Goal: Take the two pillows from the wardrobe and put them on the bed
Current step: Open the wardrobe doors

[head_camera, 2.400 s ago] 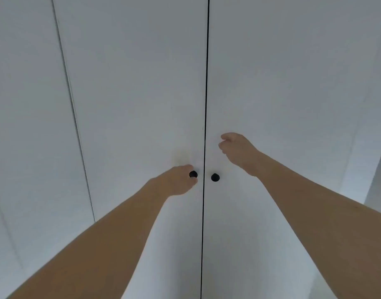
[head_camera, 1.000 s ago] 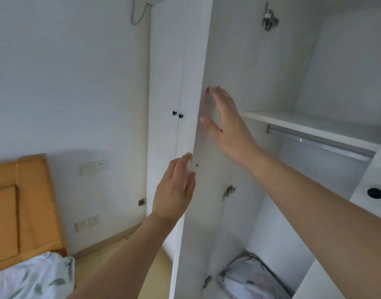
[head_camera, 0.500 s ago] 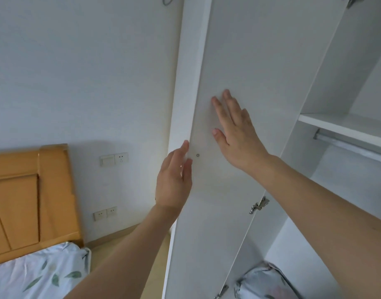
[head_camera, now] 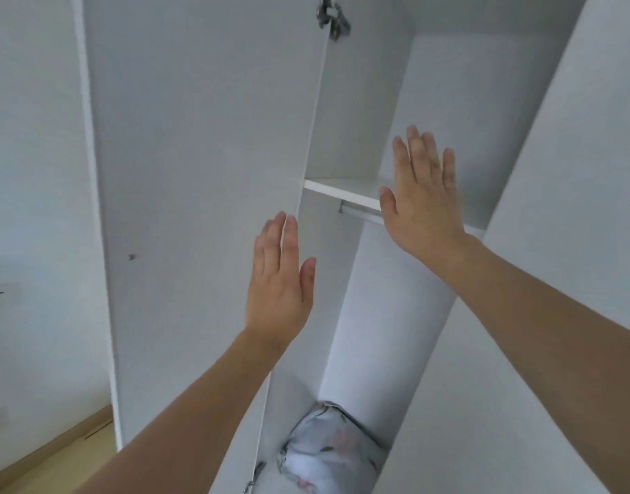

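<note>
**Head view: open hands before the open wardrobe**

Head view shows the tall white wardrobe (head_camera: 406, 101) with both doors swung open; the left hand (head_camera: 279, 290) is raised flat, fingers together, holding nothing, in front of the white left door panel (head_camera: 199, 172); the right hand (head_camera: 422, 197) is spread and empty before the white shelf (head_camera: 342, 188); a grey-white patterned pillow (head_camera: 327, 454) lies on the wardrobe floor, below both hands.

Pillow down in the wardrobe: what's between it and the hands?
Nothing. The head view shows only bare white wardrobe wall between the left hand, right hand and the pillow.
</note>
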Available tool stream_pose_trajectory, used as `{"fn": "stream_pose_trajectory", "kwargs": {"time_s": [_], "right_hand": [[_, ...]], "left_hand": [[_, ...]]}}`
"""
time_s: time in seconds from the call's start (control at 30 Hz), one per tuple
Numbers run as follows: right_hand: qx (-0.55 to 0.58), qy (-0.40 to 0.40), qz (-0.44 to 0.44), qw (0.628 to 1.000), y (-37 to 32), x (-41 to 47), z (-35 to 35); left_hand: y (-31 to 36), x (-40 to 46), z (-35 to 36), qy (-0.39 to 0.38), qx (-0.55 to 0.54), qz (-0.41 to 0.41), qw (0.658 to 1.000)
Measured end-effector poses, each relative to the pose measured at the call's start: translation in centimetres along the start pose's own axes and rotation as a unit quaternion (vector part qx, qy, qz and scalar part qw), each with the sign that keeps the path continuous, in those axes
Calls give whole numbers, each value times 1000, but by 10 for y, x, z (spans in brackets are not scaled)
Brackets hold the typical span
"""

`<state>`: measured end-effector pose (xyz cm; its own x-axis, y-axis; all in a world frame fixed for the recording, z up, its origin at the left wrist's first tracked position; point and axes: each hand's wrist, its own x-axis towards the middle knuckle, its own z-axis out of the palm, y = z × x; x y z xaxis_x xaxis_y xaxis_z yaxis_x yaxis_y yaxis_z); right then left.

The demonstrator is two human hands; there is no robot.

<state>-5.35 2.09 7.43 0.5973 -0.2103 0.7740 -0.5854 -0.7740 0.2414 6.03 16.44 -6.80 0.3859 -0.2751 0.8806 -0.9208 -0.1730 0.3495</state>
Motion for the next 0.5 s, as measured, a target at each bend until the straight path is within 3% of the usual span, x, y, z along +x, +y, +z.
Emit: {"fn": "stream_pose_trajectory", "kwargs": {"time_s": [0.13, 0.27, 0.5], "right_hand": [[-91, -20, 57, 994, 63, -19, -3], [-143, -8, 105, 984, 104, -26, 8], [-172, -23, 184, 968, 122, -26, 51]], "left_hand": [[44, -5, 60, -108, -90, -3, 990], [74, -8, 119, -217, -185, -25, 958], [97, 9, 203, -431, -352, -69, 828]]}}
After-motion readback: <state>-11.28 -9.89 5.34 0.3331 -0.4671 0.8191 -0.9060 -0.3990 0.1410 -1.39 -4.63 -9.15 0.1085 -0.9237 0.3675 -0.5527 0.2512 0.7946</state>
